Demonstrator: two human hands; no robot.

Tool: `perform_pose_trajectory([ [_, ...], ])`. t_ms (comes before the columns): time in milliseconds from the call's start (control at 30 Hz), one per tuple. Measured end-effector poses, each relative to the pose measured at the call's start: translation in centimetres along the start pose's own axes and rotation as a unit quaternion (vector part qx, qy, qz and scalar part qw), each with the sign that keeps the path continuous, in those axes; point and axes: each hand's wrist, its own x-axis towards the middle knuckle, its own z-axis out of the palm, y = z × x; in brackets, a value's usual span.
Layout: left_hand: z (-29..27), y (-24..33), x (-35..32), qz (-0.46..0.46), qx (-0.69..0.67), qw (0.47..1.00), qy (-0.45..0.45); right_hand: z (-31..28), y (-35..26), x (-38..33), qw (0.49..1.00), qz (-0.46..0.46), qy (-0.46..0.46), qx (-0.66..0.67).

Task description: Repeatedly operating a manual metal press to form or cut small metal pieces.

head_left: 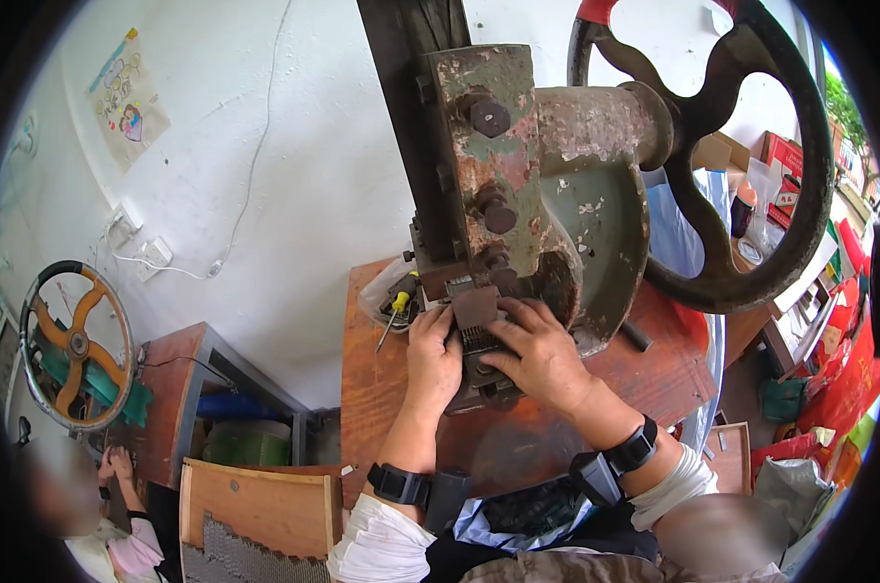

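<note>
Fingerwork now, flanking a flat brown rectangular plate (475, 307) at a chipped green metal press (489, 160) with left hand (434, 355) and right hand (545, 358), leaving grip impossible to tell, probably handling light and stiff, best by side edges.

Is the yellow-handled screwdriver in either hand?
No, the yellow-handled screwdriver lies left of the left hand, outside its grasp, while the right hand is at the press.

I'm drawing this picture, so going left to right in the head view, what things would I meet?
Orange-spoked handwheel, white electrical socket, yellow-handled screwdriver, camera wearer's left hand, their right hand, large black handwheel.
</note>
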Motion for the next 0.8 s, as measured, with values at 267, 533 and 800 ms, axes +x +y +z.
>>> perform_pose_trajectory([
  [267,0.0,0.6,-0.6,-0.062,0.05,0.997,-0.011,1.9,0.1,1.2,0.99,0.104,0.05,0.084],
  [533,-0.3,0.6,-0.6,-0.025,0.056,0.998,-0.023,1.0,1.8,1.1,0.971,0.145,0.004,0.188],
  [800,-0.4,0.0,0.2,-0.082,0.073,0.99,-0.084,-3.1,0.5,1.6,0.983,0.161,-0.018,0.091],
])
